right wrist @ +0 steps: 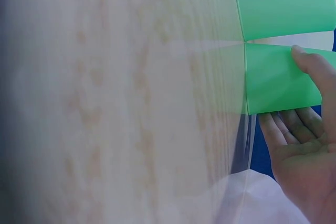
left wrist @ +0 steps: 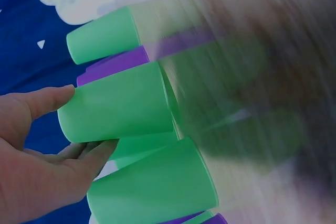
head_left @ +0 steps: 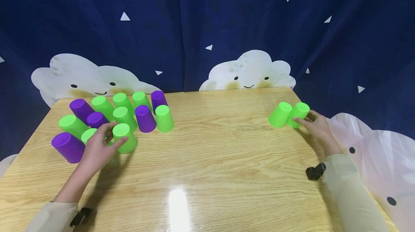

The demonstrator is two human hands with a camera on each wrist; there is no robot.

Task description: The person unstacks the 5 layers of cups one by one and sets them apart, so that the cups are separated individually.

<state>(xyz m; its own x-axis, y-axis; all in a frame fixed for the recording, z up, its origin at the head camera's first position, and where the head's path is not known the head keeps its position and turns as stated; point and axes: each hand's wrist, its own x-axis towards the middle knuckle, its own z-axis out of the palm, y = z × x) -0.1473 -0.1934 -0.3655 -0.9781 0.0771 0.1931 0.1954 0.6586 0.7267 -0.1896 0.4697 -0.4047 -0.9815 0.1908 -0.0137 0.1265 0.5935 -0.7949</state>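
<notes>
At the front of a cluster on the left, my left hand (head_left: pixel 99 147) holds an upside-down green cup (left wrist: pixel 118 103), with the thumb on one side and fingers on the other. Far to the right, my right hand (head_left: pixel 319 129) grips another upside-down green cup (right wrist: pixel 281 77) between thumb and fingers. A second green cup (head_left: pixel 279 116) stands close beside that one on its left. Around the left hand stand several upside-down cups, among them a purple cup (head_left: pixel 67 147) and a green cup (head_left: pixel 124 117).
The cluster also has a purple cup (head_left: pixel 145 119) and a green cup (head_left: pixel 164 119) on its right side. All rest on a wooden table (head_left: pixel 220 152). Behind its back edge hangs a dark blue curtain (head_left: pixel 227 16) with cloud figures.
</notes>
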